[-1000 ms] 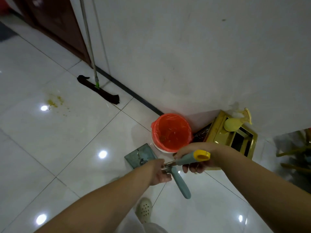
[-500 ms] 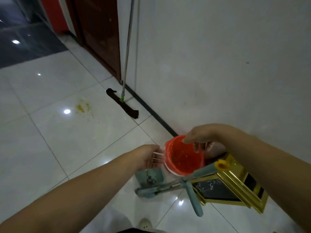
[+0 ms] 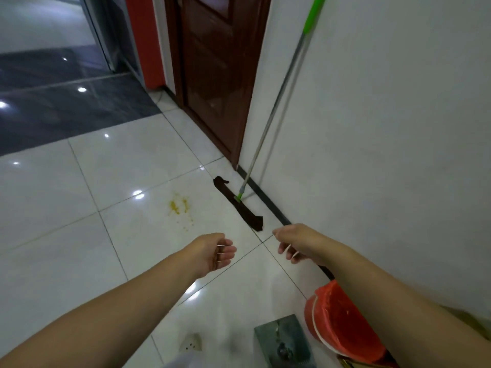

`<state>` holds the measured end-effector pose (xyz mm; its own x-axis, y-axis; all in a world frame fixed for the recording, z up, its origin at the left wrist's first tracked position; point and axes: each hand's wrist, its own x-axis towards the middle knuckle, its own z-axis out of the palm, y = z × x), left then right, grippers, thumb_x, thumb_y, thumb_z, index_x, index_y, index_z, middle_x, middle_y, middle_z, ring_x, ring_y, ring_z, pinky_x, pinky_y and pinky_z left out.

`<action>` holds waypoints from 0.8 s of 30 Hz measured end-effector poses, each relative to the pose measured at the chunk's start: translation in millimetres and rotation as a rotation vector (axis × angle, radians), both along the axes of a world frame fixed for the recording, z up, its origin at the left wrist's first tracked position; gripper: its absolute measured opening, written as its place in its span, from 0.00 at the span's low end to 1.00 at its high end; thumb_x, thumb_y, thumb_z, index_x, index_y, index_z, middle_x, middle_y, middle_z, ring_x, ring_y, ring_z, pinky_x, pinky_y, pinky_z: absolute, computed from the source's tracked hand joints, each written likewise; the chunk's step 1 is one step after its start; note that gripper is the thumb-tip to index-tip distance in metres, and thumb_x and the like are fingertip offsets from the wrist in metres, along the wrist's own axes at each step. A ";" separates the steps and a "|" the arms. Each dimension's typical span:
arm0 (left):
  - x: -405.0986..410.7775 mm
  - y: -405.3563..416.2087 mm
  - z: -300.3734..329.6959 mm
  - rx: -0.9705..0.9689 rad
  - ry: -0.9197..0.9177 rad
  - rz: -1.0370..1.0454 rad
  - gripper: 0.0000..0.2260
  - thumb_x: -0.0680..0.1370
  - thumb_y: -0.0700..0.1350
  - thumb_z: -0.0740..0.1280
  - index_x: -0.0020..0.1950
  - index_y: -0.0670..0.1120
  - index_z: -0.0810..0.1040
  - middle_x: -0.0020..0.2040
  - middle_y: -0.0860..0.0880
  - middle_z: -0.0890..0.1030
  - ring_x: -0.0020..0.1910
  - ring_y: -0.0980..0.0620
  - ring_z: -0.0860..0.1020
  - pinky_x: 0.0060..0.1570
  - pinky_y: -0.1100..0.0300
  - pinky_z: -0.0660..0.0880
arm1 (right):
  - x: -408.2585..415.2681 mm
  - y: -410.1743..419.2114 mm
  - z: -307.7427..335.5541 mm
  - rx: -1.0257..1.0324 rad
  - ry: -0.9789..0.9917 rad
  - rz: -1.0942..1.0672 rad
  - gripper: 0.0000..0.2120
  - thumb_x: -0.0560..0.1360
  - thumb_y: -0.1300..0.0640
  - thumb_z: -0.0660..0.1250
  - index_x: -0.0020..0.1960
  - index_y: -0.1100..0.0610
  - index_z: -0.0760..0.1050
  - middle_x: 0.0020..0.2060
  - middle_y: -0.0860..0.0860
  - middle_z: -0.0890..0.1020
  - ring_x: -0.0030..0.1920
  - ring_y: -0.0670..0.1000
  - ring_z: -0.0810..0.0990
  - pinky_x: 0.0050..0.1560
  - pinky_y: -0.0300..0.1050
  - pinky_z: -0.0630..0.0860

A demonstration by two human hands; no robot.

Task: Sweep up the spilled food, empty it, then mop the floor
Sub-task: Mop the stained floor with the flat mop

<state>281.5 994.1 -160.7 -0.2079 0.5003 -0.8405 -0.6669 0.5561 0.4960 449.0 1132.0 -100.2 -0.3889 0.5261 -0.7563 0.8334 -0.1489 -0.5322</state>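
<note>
Green-tipped mop (image 3: 276,102) leans up against the wall, head along baseboard; both hands' fingers relaxed, empty.

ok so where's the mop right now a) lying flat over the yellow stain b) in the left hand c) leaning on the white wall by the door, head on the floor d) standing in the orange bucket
c: the mop has its handle propped against the white wall beside the door, with its dark head on the tiles, apart from the yellow stain, and both the left hand and the right hand are empty.
</note>
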 end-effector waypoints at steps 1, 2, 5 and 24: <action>-15.9 3.4 -1.2 -0.010 0.007 0.025 0.11 0.80 0.44 0.56 0.44 0.41 0.74 0.35 0.44 0.80 0.27 0.52 0.77 0.30 0.62 0.76 | -13.0 3.4 -1.4 0.004 0.001 -0.002 0.14 0.78 0.55 0.58 0.62 0.55 0.73 0.38 0.52 0.79 0.30 0.48 0.74 0.29 0.39 0.74; -29.2 7.8 -2.5 -0.017 0.008 0.048 0.11 0.80 0.44 0.56 0.43 0.41 0.74 0.34 0.44 0.80 0.25 0.52 0.77 0.29 0.63 0.76 | -23.6 7.7 -2.7 0.005 0.004 0.001 0.14 0.78 0.56 0.58 0.63 0.54 0.73 0.38 0.52 0.79 0.30 0.48 0.74 0.29 0.39 0.75; -58.3 24.8 -8.9 -0.024 -0.033 0.105 0.11 0.80 0.42 0.55 0.41 0.41 0.73 0.29 0.46 0.77 0.24 0.52 0.73 0.29 0.63 0.75 | -46.3 31.4 -8.1 0.022 0.018 0.027 0.17 0.79 0.57 0.59 0.67 0.53 0.71 0.37 0.52 0.79 0.29 0.47 0.74 0.28 0.39 0.75; -205.8 308.8 22.1 0.062 -0.032 0.387 0.12 0.82 0.43 0.56 0.46 0.39 0.75 0.37 0.44 0.78 0.36 0.50 0.76 0.40 0.58 0.75 | -256.7 384.5 4.7 0.442 0.104 0.333 0.18 0.79 0.59 0.61 0.68 0.57 0.73 0.54 0.55 0.80 0.46 0.49 0.79 0.48 0.36 0.76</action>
